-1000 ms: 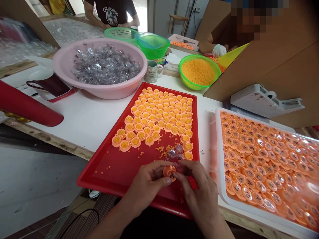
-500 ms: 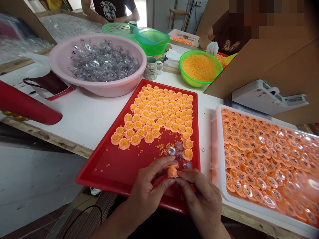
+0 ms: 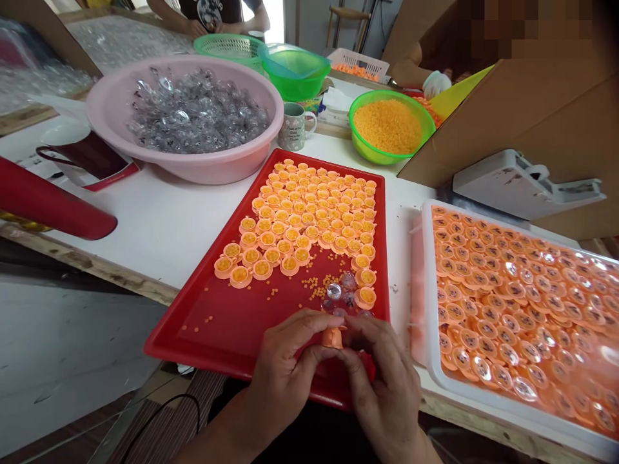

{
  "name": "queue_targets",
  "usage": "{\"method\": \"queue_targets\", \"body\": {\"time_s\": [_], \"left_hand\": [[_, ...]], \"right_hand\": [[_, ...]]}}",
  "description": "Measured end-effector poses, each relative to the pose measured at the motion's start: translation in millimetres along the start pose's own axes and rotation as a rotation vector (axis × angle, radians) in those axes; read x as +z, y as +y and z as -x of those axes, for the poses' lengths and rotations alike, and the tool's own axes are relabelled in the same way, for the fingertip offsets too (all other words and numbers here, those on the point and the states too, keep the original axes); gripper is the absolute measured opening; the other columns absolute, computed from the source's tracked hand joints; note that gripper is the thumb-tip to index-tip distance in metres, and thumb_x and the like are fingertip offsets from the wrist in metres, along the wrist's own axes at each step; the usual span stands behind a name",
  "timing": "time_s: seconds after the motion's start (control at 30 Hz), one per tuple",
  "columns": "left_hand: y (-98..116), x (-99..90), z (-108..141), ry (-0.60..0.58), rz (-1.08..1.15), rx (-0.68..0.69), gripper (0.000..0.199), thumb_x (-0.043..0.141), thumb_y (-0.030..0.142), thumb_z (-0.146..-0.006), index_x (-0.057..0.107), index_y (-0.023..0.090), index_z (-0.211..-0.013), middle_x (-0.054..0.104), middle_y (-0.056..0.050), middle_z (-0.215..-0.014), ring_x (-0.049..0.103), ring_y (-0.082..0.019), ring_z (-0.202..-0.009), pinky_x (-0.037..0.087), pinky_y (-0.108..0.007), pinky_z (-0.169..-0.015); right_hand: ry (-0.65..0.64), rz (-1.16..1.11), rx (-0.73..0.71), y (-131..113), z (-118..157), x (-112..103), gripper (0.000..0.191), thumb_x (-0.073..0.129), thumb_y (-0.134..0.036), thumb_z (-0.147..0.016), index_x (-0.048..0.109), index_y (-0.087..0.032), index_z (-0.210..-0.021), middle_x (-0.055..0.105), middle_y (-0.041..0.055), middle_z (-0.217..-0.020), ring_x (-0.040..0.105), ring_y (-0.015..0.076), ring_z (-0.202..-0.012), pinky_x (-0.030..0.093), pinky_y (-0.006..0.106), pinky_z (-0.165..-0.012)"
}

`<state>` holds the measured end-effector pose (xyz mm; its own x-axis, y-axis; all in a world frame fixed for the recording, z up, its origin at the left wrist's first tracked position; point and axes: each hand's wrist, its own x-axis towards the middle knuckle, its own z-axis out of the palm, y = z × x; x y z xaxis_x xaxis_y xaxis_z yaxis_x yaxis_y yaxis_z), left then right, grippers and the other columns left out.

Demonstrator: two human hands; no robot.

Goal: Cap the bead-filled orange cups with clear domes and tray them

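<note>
Above the tray [image 3: 232,328], the right hand [image 3: 389,377] is gripping higher than before; it and the left hand [image 3: 280,367] are pinching one cup [image 3: 333,339] over the tray's front. Squeezing evenly from both sides is probably serving best; beads [image 3: 312,283] are lying beyond.

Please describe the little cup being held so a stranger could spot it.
Find the red rectangular tray. Over its near end, the person's left hand and right hand pinch one small orange plastic cup. Unlike the yellow-filled orange cups standing on the tray, it is held.
</note>
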<state>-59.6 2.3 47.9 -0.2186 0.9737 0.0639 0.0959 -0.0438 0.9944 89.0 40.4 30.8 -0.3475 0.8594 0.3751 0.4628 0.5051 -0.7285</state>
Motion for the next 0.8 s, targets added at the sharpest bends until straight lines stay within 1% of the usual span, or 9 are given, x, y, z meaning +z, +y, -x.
{"method": "queue_targets", "body": {"time_s": [0.07,0.2,0.3,0.4,0.47,0.53,0.63,0.7,0.8], "left_hand": [[-0.5,-0.9,0.8,-0.018,-0.008,0.001,0.027,0.056,0.007,-0.089,0.071,0.023,-0.105,0.073,-0.004,-0.099,0.069,-0.016,-0.091,0.055,-0.021,-0.080],[-2.5,-0.5,1.9,-0.028,-0.028,-0.016,0.023,0.055,0.013,-0.090,0.070,0.021,-0.105,0.072,-0.005,-0.096,0.069,-0.017,-0.088,0.056,-0.024,-0.081],[-3.8,1.8,0.6,0.042,0.034,-0.097,0.023,0.064,0.018,-0.086,0.069,0.022,-0.108,0.074,-0.003,-0.098,0.070,-0.017,-0.091,0.055,-0.024,-0.085],[-4.5,2.7,-2.5,0.071,0.179,-0.280,0.029,0.072,0.021,-0.080,0.069,0.022,-0.109,0.075,-0.002,-0.102,0.070,-0.019,-0.095,0.055,-0.024,-0.086],[-4.8,1.6,-4.6,0.069,0.215,-0.355,0.026,0.071,0.019,-0.079,0.071,0.021,-0.105,0.076,-0.002,-0.100,0.070,-0.019,-0.096,0.054,-0.025,-0.086],[-5.2,0.2,-5.9,0.077,0.190,-0.381,0.023,0.070,0.015,-0.078,0.072,0.020,-0.100,0.076,-0.003,-0.098,0.069,-0.021,-0.097,0.053,-0.027,-0.088],[-5.5,1.3,-5.4,0.072,0.168,-0.361,0.023,0.066,0.009,-0.075,0.072,0.018,-0.095,0.074,-0.004,-0.097,0.068,-0.022,-0.096,0.051,-0.029,-0.089],[-6.0,5.5,-4.0,0.079,0.167,-0.327,0.023,0.063,0.005,-0.073,0.070,0.017,-0.091,0.073,-0.004,-0.092,0.067,-0.021,-0.090,0.051,-0.028,-0.083],[-7.6,14.2,-2.0,0.118,0.131,-0.322,0.024,0.059,0.000,-0.069,0.067,0.017,-0.085,0.070,-0.002,-0.084,0.065,-0.017,-0.082,0.049,-0.024,-0.073]], "right_hand": [[-0.032,-0.003,-0.007,-0.1,3.1,2.8,0.026,0.053,-0.010,-0.090,0.058,-0.021,-0.113,0.067,0.0048,-0.090,0.067,0.0171,-0.076,0.057,0.025,-0.066],[-0.038,-0.070,0.049,-0.9,4.7,5.2,0.016,0.055,-0.014,-0.089,0.061,-0.022,-0.102,0.067,0.0024,-0.081,0.066,0.0169,-0.069,0.055,0.026,-0.061],[-0.103,-0.265,0.259,0.4,-1.6,3.7,0.008,0.061,-0.024,-0.089,0.063,-0.021,-0.097,0.066,0.0011,-0.075,0.062,0.0151,-0.061,0.052,0.025,-0.055],[-0.257,-0.551,0.531,2.0,-12.5,0.3,0.016,0.065,-0.035,-0.089,0.063,-0.021,-0.096,0.065,0.0001,-0.071,0.056,0.0120,-0.054,0.047,0.021,-0.047],[-0.318,-0.639,0.608,2.2,-18.2,-1.4,0.021,0.066,-0.039,-0.088,0.064,-0.020,-0.097,0.065,0.0000,-0.072,0.057,0.0116,-0.055,0.048,0.021,-0.048],[-0.320,-0.618,0.577,2.4,-19.9,-1.7,0.022,0.066,-0.040,-0.088,0.065,-0.021,-0.099,0.068,0.0015,-0.078,0.063,0.0138,-0.065,0.051,0.022,-0.057],[-0.285,-0.466,0.466,4.8,-13.5,0.5,0.019,0.064,-0.038,-0.089,0.066,-0.022,-0.099,0.073,0.0034,-0.088,0.069,0.0179,-0.079,0.054,0.025,-0.069],[-0.241,-0.302,0.394,8.7,-6.2,4.0,0.017,0.061,-0.037,-0.090,0.066,-0.023,-0.099,0.074,0.0035,-0.090,0.070,0.0194,-0.080,0.055,0.027,-0.070],[-0.183,-0.116,0.269,15.1,1.3,11.7,0.016,0.057,-0.036,-0.090,0.067,-0.024,-0.094,0.074,0.0032,-0.086,0.070,0.0198,-0.073,0.055,0.027,-0.065]]}}
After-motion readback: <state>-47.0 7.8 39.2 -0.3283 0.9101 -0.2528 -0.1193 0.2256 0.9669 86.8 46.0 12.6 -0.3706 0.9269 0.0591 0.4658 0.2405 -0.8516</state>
